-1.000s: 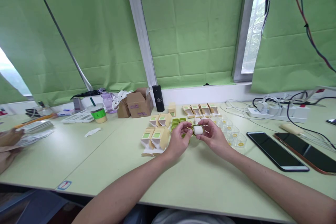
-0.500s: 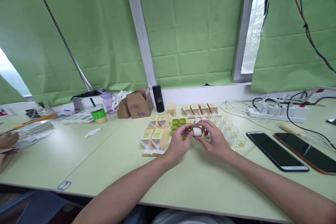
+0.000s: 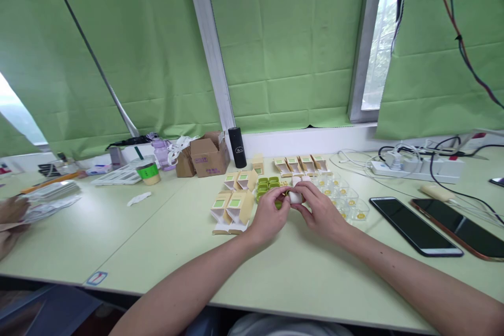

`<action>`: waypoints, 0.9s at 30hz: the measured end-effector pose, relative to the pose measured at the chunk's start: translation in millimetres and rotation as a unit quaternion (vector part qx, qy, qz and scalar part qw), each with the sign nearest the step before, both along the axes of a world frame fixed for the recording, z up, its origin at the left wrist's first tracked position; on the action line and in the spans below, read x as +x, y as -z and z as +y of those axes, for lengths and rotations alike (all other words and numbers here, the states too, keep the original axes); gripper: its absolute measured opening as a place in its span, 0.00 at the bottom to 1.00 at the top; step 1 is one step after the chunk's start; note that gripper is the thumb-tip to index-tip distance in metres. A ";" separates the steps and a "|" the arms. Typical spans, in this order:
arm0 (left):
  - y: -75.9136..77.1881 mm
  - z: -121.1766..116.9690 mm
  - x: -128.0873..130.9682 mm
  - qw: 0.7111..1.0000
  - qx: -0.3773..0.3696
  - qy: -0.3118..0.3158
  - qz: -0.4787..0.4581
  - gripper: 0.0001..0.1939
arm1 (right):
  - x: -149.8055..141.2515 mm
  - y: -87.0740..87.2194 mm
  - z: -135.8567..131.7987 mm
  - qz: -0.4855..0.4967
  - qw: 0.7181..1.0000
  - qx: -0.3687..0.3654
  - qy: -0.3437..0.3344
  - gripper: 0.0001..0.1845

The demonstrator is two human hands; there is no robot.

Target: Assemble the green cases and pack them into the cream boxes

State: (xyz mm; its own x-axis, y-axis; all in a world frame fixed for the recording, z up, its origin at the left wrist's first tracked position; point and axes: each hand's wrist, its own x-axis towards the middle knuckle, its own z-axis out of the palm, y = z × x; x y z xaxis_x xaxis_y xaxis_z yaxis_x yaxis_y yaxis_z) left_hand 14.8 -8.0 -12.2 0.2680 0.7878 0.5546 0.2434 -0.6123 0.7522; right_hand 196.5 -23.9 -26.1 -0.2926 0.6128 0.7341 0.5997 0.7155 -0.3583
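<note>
My left hand and my right hand meet over the pale green table, both pinching one small white block with a green rim. Fingers of both hands are curled round it. Just behind the hands lie several small green cases. To the left stand tan cartons with green labels. To the right sit clear plastic trays with yellow dots.
Two dark phones lie at the right, a white power strip with cables behind them. A black cylinder, brown boxes and a green-banded cup stand at the back. Another person's hand holds papers at far left.
Both hands have closed in tighter on the white block and lowered it slightly toward the table. The other person's hand at far left has shifted a little.
</note>
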 end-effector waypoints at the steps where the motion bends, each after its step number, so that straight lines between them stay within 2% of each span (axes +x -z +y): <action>1: -0.8 -0.2 0.3 1.000 0.000 -0.002 0.005 0.14 | -0.7 -0.9 -0.3 -0.003 1.000 0.000 0.001 0.18; 12: -8.7 -3.8 2.2 0.998 -0.014 -0.045 0.033 0.16 | -8.9 1.2 3.9 -0.010 1.000 -0.004 0.021 0.13; 20: -6.3 -1.1 -5.9 0.999 -0.004 -0.015 0.040 0.16 | -1.4 1.7 4.4 0.072 0.996 -0.050 -0.027 0.11; 24: -7.7 -3.1 -11.2 0.999 0.034 0.012 0.032 0.19 | -1.1 1.1 0.8 0.142 0.982 -0.108 -0.056 0.13; 27: -7.6 -2.1 -12.6 0.999 0.021 0.030 0.030 0.21 | -2.0 0.0 -0.8 0.175 0.972 -0.139 -0.068 0.11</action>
